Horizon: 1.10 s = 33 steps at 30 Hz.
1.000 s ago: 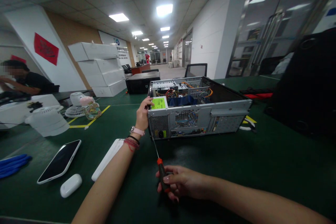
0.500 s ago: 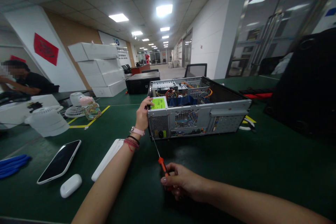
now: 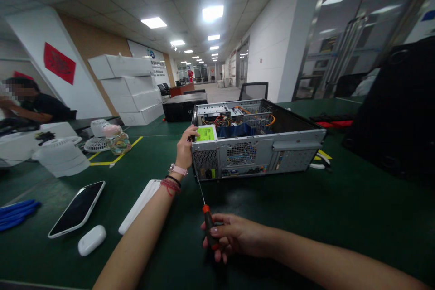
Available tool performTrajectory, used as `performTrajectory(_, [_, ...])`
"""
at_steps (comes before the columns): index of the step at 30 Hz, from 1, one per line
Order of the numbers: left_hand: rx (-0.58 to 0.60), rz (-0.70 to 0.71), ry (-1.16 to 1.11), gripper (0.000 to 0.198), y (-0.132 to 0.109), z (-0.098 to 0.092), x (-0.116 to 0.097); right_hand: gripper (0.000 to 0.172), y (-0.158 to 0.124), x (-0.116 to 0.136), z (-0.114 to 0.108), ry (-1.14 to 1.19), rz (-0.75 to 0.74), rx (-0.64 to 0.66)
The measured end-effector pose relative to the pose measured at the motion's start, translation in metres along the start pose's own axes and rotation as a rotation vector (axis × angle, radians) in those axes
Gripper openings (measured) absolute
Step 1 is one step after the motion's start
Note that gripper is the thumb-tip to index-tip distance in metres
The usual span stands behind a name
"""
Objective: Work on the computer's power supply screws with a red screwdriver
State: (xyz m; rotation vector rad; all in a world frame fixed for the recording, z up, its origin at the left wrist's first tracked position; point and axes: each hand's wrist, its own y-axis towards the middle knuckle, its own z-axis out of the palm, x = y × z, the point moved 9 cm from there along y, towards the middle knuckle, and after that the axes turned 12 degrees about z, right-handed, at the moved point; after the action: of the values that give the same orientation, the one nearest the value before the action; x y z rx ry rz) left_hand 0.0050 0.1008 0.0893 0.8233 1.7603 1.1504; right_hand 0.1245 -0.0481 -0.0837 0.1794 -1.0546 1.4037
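Note:
A computer case [image 3: 251, 149] lies on its side with its top side uncovered, its vented back panel turned toward me. Wires and a power supply with a yellow-green label [image 3: 205, 134] show inside. My left hand [image 3: 185, 145] grips the case's left rear corner, fingers over the upper edge beside the label. In my right hand [image 3: 231, 235] is a screwdriver [image 3: 207, 224] with a black and red handle, held between thumb and fingers. Its thin shaft points up to the lower left corner of the back panel. Whether the tip sits in a screw is too small to tell.
On the green table [image 3: 288, 231] at left lie a phone [image 3: 77, 208], a white earbud case [image 3: 92, 240], a long white object [image 3: 141, 206] and blue gloves [image 3: 16, 214]. Stacked white boxes [image 3: 131, 90] stand behind. A large black object [image 3: 397, 113] is at right.
The screwdriver handle has turned in my right hand, showing more black, and shifted slightly left. My right fingers have loosened and spread a little. My left hand and the computer case have stayed put.

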Motion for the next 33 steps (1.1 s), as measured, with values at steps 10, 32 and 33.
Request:
performTrajectory(10, [0.011,0.001,0.017,0.043,0.0,0.0,0.001,0.044,-0.001,-0.001,0.003,0.031,0.008,0.096])
performTrajectory(32, [-0.006,-0.004,-0.005,0.042,0.001,-0.001,0.0,0.052,0.0,0.001,-0.015,-0.139,-0.019,-0.309])
performTrajectory(33, [-0.005,-0.004,-0.004,0.042,0.001,-0.001,0.0,0.051,0.0,0.002,-0.015,-0.153,-0.023,-0.322])
